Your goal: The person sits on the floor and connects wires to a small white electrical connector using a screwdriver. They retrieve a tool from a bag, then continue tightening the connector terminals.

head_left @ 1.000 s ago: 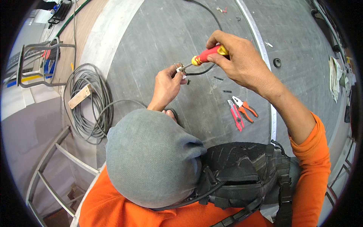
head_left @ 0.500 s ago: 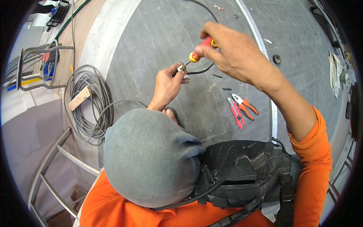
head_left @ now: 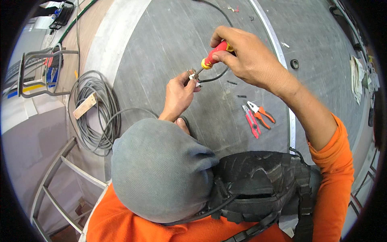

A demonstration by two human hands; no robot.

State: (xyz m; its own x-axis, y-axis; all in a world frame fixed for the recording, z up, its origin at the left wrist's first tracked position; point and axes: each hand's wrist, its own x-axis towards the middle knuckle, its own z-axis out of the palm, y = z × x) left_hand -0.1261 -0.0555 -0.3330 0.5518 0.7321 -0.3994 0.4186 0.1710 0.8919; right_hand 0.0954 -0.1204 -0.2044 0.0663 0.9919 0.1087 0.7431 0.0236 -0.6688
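My left hand [head_left: 179, 96] is closed, pinching a small white electrical plug [head_left: 193, 77] with metal pins; the fingers partly cover it. A black cable [head_left: 219, 75] runs from the plug and curves up behind my right hand. My right hand [head_left: 252, 56], to the upper right, is closed on the red and yellow handle of a screwdriver [head_left: 213, 56]. Its shaft slants down to the left and meets the plug, though the exact contact of the tip is too small to tell.
On the grey floor to the right lie orange-handled pliers [head_left: 262, 114], a red utility knife [head_left: 251, 122] and a roll of black tape [head_left: 294, 63]. A coiled grey cable [head_left: 115, 121] with a wooden piece [head_left: 85, 106] lies left. A metal strip [head_left: 278, 50] crosses the floor.
My right hand has shifted slightly, and its fingers sit differently around the screwdriver handle, with more of the red showing. My left hand has barely moved and keeps the plug.
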